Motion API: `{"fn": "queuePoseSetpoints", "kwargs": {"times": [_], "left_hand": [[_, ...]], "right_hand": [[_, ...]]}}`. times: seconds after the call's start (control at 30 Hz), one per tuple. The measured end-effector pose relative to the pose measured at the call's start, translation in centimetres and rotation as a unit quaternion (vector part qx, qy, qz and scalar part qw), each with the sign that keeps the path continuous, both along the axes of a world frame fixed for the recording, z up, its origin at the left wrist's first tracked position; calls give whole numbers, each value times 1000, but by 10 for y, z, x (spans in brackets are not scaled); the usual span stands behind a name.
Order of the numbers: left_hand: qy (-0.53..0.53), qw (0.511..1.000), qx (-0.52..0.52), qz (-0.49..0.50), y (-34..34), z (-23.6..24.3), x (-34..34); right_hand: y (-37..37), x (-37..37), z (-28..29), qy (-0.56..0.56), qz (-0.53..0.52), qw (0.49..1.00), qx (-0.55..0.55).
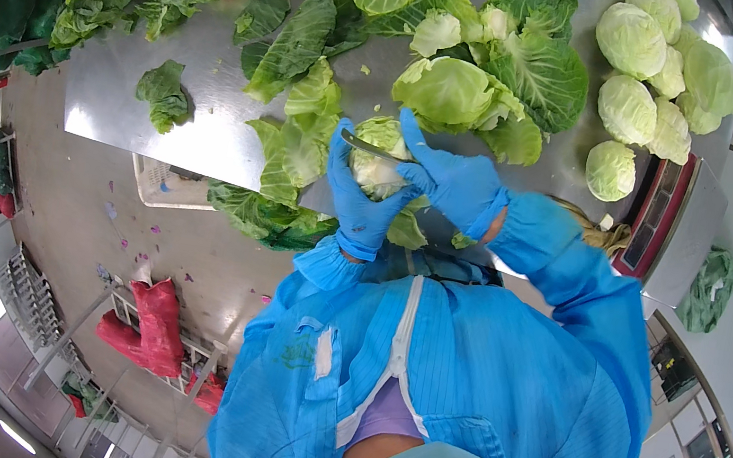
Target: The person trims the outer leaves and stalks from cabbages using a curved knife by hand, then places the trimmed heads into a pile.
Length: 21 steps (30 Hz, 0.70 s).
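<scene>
There were two gloved hands (pixel 468 191), one knife (pixel 370 146), one held cabbage (pixel 376 171), one metal tabletop (pixel 211 123), one white crate (pixel 146 185), and roughly ten pale cabbages (pixel 627 109) grouped together, overlap hiding their exact number.

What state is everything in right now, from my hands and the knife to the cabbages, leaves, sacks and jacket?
Left hand: gloved, cupping a cabbage
Right hand: gloved, gripping the knife
Knife: held, blade across the cabbage
Held cabbage: a compact head
Cabbages at right: compact heads, grouped
Loose leaves: detached, scattered
Red sacks: bulging
Jacket: zipped, open at the neck
</scene>
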<state>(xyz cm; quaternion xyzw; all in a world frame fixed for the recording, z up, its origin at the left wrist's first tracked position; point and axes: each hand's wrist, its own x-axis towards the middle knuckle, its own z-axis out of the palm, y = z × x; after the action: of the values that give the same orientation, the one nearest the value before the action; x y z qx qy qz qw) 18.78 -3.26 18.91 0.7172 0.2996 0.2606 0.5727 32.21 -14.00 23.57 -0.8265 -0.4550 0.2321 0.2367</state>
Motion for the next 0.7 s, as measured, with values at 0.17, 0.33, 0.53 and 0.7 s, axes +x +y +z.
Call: {"fn": "queuePoseSetpoints", "kwargs": {"times": [0.17, 0.33, 0.53, 0.7], "left_hand": [[-5, 1000, 3, 9, -4, 0, -1], [14, 997, 79, 2, -10, 8, -10], [157, 966, 143, -146, 36, 45, -10], [145, 980, 38, -134, 22, 39, -12]], "right_hand": [[2, -1, -11, 38, -14, 997, 62], [6, -12, -28, 127, -137, 972, 142], [4, -29, 0, 52, -98, 980, 168], [14, -28, 5, 13, -86, 982, 169]]}}
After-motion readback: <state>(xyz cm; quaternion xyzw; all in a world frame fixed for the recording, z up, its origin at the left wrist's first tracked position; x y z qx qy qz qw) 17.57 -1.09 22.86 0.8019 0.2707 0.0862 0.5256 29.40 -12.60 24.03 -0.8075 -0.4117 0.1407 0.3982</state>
